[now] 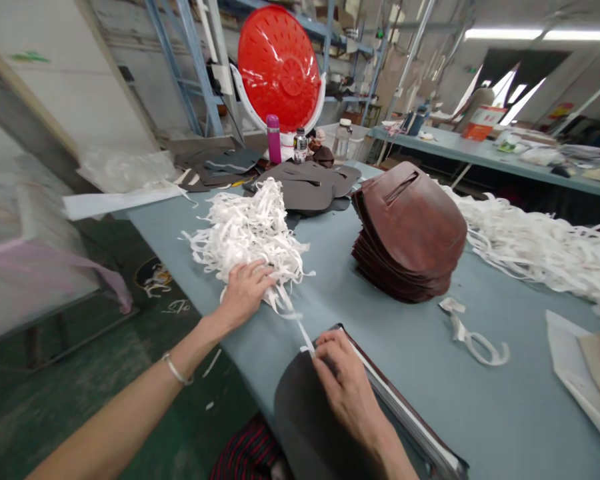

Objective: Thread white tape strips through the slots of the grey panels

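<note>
My left hand [247, 291] rests on the near side of a heap of thin white strips [240, 230], fingers stretched out and slightly apart. A single white strip [304, 333] runs from the heap to my right hand [341, 367]. The fingers of that hand are closed on its end, at the top edge of a dark grey curved panel [305, 407]. This panel lies at the table's near edge, partly hidden under my right hand and forearm. Right beside it is a long dark-edged piece with a white band [400, 400].
A stack of brown leather-like panels [413, 227] stands mid-table. More white strips [545, 247] are heaped at the right, near a loose curled strip [475, 337]. Grey cut pieces [305, 187], a purple bottle [273, 140] and a red basin [280, 70] are further back.
</note>
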{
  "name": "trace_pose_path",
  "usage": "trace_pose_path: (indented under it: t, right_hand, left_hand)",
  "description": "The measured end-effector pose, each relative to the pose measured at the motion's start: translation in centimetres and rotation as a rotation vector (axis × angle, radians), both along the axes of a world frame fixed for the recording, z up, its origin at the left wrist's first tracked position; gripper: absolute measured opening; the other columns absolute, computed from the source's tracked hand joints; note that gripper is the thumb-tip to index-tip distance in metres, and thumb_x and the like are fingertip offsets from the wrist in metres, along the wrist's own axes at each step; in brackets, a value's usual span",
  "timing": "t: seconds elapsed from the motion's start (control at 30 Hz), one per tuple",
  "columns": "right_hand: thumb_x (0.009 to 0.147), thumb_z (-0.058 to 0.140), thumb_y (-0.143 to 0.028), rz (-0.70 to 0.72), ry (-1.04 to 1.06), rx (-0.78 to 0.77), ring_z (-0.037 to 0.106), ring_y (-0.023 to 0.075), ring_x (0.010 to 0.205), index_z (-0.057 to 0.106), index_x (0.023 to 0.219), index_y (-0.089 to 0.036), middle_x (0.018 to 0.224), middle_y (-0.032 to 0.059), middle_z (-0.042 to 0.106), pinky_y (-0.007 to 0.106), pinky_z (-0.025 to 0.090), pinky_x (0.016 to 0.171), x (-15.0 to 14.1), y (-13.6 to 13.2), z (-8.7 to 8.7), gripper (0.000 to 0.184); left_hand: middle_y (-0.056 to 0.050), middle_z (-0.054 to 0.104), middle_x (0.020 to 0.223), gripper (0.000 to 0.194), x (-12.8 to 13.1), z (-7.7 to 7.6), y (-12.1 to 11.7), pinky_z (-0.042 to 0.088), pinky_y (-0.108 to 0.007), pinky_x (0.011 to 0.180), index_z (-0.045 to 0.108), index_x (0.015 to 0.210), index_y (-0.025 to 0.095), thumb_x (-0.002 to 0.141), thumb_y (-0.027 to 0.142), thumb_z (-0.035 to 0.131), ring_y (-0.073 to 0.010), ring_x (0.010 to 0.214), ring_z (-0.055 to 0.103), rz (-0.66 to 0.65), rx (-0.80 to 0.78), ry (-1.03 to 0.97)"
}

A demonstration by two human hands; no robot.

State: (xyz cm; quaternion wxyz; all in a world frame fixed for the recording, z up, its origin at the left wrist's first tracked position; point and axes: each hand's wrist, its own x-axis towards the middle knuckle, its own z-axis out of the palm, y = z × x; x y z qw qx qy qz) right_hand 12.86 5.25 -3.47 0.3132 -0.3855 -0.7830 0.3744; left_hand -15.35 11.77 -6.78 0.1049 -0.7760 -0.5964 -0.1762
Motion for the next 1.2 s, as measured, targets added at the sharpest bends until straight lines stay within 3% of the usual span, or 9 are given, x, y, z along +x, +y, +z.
trace_pose_path:
  t: [0.13, 0.3, 0.37, 0.47, 0.6, 0.73, 0.9, 1.03, 1.2]
  right_hand:
    - [0.088, 0.05, -0.021, -0.075, 0.107, -0.17, 0.054, 0.0158, 0.096, 0.052, 0.075, -0.02, 0.103, 0.0046, 0.058, 0.028, 0.041, 0.087, 3.7, -2.1, 0.0, 0.013]
    - [0.089, 0.05, -0.029, -0.335, 0.121, -0.337, 0.055, 0.0133, 0.074, 0.056, 0.078, -0.019, 0.075, -0.0006, 0.059, 0.025, 0.042, 0.073, 4.8, -3.2, -1.4, 0.015]
    - [0.088, 0.051, -0.029, -0.366, 0.152, -0.344, 0.053, 0.0123, 0.07, 0.056, 0.078, -0.018, 0.073, -0.002, 0.057, 0.023, 0.041, 0.069, 4.1, -3.3, -1.4, 0.015]
    - [0.087, 0.052, -0.029, -0.399, 0.202, -0.301, 0.052, 0.0117, 0.07, 0.057, 0.08, -0.018, 0.074, -0.0022, 0.057, 0.023, 0.041, 0.069, 3.0, -3.6, -1.0, 0.014]
    - [0.089, 0.05, -0.032, -0.461, 0.167, -0.309, 0.051, 0.0112, 0.067, 0.06, 0.08, -0.018, 0.071, -0.0021, 0.057, 0.021, 0.04, 0.065, 4.0, -5.2, -0.5, 0.019]
    - [0.09, 0.048, -0.037, -0.491, 0.052, -0.379, 0.052, 0.012, 0.063, 0.062, 0.079, -0.019, 0.068, -0.001, 0.057, 0.021, 0.039, 0.058, 7.8, -8.0, -0.8, 0.026]
    - [0.09, 0.047, -0.038, -0.577, -0.084, -0.347, 0.058, 0.016, 0.071, 0.064, 0.084, -0.021, 0.076, 0.0022, 0.063, 0.024, 0.044, 0.066, 12.5, -11.0, -2.6, 0.025]
    - [0.087, 0.049, -0.046, -0.748, -0.169, -0.365, 0.056, 0.0148, 0.061, 0.062, 0.08, -0.022, 0.068, 0.0001, 0.06, 0.023, 0.042, 0.059, 14.1, -12.3, -4.4, 0.028]
    - [0.086, 0.049, -0.051, -0.832, -0.036, -0.468, 0.048, 0.0119, 0.052, 0.058, 0.08, -0.022, 0.062, -0.002, 0.055, 0.023, 0.039, 0.052, 13.7, -11.8, -4.7, 0.031]
  left_hand:
    - [-0.006, 0.059, 0.122, 0.024, -0.7, 0.4, 1.4, 0.022, -0.055, 0.103, 0.061, 0.102, 0.023, 0.086, 0.016, 0.046, -0.0284, 0.123, 0.043, 0.083, -0.013, -0.113]
    - [-0.007, 0.056, 0.122, 0.02, 3.3, 4.2, 0.1, 0.029, -0.045, 0.106, 0.057, 0.1, 0.02, 0.082, 0.026, 0.054, -0.0244, 0.119, 0.046, 0.024, 0.136, -0.452]
    - [-0.006, 0.056, 0.119, 0.02, 6.8, 5.6, -1.8, 0.034, -0.041, 0.104, 0.056, 0.103, 0.021, 0.084, 0.028, 0.052, -0.022, 0.116, 0.049, -0.186, -0.081, -0.523]
    - [-0.004, 0.061, 0.105, 0.019, 11.9, 6.2, -4.7, 0.045, -0.029, 0.088, 0.057, 0.1, 0.021, 0.085, 0.031, 0.052, -0.0169, 0.097, 0.056, -0.49, -0.589, -0.61]
    - [0.003, 0.055, 0.07, 0.015, 15.1, 5.0, -6.2, 0.041, -0.022, 0.062, 0.056, 0.079, 0.02, 0.086, 0.032, 0.049, -0.0114, 0.067, 0.051, -0.405, -0.883, -0.8]
    - [0.003, 0.053, 0.068, 0.019, 15.5, 3.2, -5.6, 0.04, -0.022, 0.061, 0.053, 0.079, 0.019, 0.085, 0.035, 0.047, -0.0113, 0.063, 0.05, -0.328, -1.028, -0.951]
    - [0.003, 0.058, 0.069, 0.021, 16.0, 1.1, -5.6, 0.04, -0.024, 0.062, 0.055, 0.076, 0.02, 0.084, 0.035, 0.043, -0.0129, 0.064, 0.053, -0.209, -0.975, -0.846]
    - [0.002, 0.06, 0.068, 0.022, 16.4, 0.2, -5.5, 0.04, -0.025, 0.064, 0.06, 0.076, 0.02, 0.084, 0.033, 0.045, -0.014, 0.066, 0.055, -0.195, -0.907, -0.752]
    - [0.001, 0.062, 0.07, 0.021, 16.1, 0.0, -4.4, 0.036, -0.022, 0.053, 0.061, 0.086, 0.018, 0.08, 0.037, 0.053, -0.0105, 0.056, 0.051, -0.123, -1.086, -0.974]
